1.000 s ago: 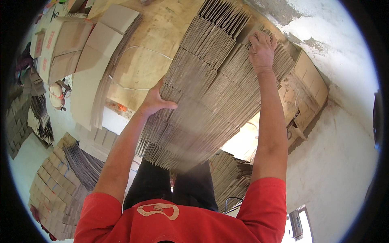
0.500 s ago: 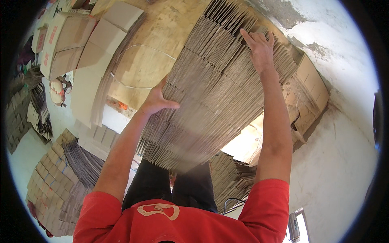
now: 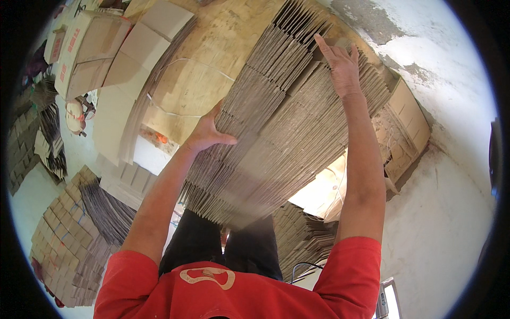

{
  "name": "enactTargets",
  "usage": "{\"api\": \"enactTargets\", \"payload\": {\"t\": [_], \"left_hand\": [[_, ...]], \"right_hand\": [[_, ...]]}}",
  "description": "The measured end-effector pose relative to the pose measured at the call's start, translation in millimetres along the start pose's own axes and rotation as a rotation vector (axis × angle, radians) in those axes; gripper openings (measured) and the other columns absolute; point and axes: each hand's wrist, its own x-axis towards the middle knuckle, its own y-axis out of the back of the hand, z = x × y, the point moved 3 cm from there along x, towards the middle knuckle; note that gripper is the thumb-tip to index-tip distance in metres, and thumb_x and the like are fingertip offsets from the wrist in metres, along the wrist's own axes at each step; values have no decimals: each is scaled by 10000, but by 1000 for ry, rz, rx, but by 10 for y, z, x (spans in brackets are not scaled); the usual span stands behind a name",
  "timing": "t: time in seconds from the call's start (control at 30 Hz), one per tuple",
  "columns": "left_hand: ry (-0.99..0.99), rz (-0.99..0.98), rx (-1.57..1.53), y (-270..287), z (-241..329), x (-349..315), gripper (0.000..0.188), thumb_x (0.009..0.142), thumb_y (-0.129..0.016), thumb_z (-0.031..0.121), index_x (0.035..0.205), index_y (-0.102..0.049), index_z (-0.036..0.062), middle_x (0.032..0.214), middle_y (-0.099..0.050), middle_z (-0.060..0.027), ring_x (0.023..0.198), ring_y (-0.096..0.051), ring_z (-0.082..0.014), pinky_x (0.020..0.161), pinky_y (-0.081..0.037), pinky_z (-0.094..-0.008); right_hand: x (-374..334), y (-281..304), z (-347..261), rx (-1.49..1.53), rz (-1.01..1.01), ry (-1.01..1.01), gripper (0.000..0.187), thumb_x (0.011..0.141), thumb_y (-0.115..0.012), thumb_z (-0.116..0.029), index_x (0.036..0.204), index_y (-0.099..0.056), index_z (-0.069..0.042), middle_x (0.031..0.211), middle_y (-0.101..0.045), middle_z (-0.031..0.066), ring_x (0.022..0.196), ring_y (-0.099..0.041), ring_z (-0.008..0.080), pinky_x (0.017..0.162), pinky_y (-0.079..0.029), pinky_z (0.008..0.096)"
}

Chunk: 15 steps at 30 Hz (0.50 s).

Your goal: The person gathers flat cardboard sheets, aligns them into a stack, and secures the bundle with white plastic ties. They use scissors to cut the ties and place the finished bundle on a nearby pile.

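- Far left: bundles of flattened cardboard [image 3: 64,242] lie in rows on the pale floor [image 3: 26,191], with another fanned bundle [image 3: 109,212] just beside them.
- Upper left: folded cartons [image 3: 90,50] lie in a heap, next to large flat cardboard sheets [image 3: 122,111] bound with white string.
- Left hand [image 3: 204,133]: fingers spread and flat, thumb out, pressed against the left edge of the big stack of cardboard sheets [image 3: 276,138]; it steadies the stack rather than closing around it.
- Centre: the stack stands on edge in front of the person, its corrugated edges facing the camera, slanting from lower left to upper right between both hands.
- Right hand [image 3: 342,66]: open, fingers extended, resting on the upper right end of the stack; palm against the sheets, nothing clenched.
- Lower centre: a smaller pile of flat cardboard [image 3: 300,239] lies below the stack.
- Right: an open box [image 3: 406,127] stands against the rough white wall [image 3: 441,69].
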Motion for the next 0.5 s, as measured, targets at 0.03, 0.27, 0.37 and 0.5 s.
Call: {"api": "enactTargets", "payload": {"t": [0.03,0.27,0.37,0.5], "left_hand": [[-2,0,-8,-2,-16,4,1208,458,-895,284,1446,-258,6,1384,-453,-165,1304,-402,-252,1092,-287,-324],[20,6,78,-2,117,1,1211,445,-893,278,1439,-263,-6,1372,-463,-173,1295,-412,-259,1087,-297,-322],[27,8,62,2,54,1,1218,442,-893,277,1442,-257,0,1371,-463,-175,1293,-416,-266,1087,-301,-325],[23,21,88,9,-3,5,1232,439,-894,279,1448,-242,3,1389,-440,-183,1302,-404,-281,1097,-291,-334]], "right_hand": [[8,-4,-18,-7,15,4,896,730,-541,113,1448,-277,-353,1006,-619,-7,1038,-564,183,1145,-190,516],[30,-59,-24,-80,28,6,881,750,-548,91,1446,-272,-373,968,-614,-28,999,-572,169,1131,-199,531],[39,-71,-13,-82,32,25,863,738,-560,94,1436,-308,-348,978,-618,-28,1009,-571,172,1122,-205,535],[25,-70,-19,-84,68,57,765,716,-583,90,1377,-421,-259,1043,-613,4,1064,-559,193,1119,-218,531]]}}
